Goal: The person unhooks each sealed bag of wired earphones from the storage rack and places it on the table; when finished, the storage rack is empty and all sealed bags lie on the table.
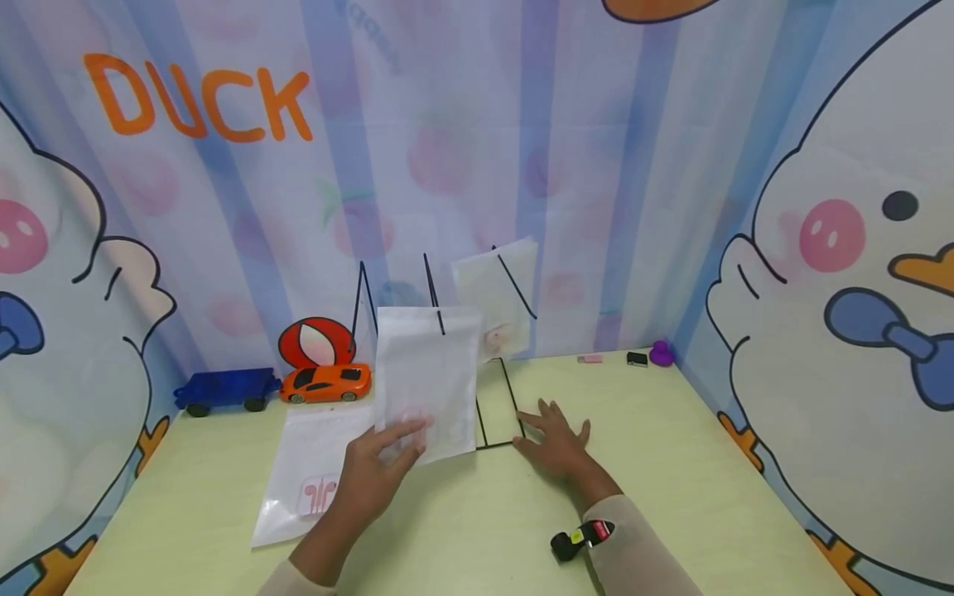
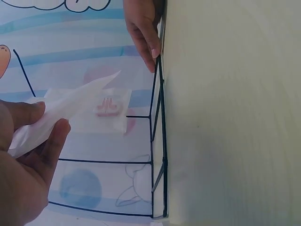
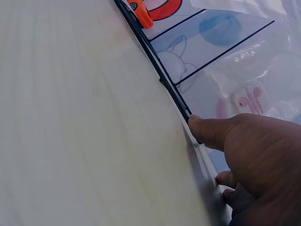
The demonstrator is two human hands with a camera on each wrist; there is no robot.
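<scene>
My left hand [image 1: 376,476] pinches the lower part of a white pouch [image 1: 425,364] between thumb and fingers. The pouch's top edge is at the middle prong of a black wire rack [image 1: 495,445]; whether it hangs there, I cannot tell. With spread fingers, my right hand [image 1: 555,443] touches the rack's base at its right side; in the right wrist view the thumb [image 3: 211,129] rests against the wire. A second pouch [image 1: 495,290], with pink earphones inside, hangs on the right prong. Another pouch [image 1: 320,439] with pink earphones lies flat on the table, left of the rack.
Behind the flat pouch stand an orange toy car [image 1: 325,383] and a blue toy wagon [image 1: 227,389]. Along the table's back right edge lie a pink piece [image 1: 590,359], a small black object [image 1: 637,359] and a purple object [image 1: 661,354]. A printed curtain [image 1: 477,124] borders the table.
</scene>
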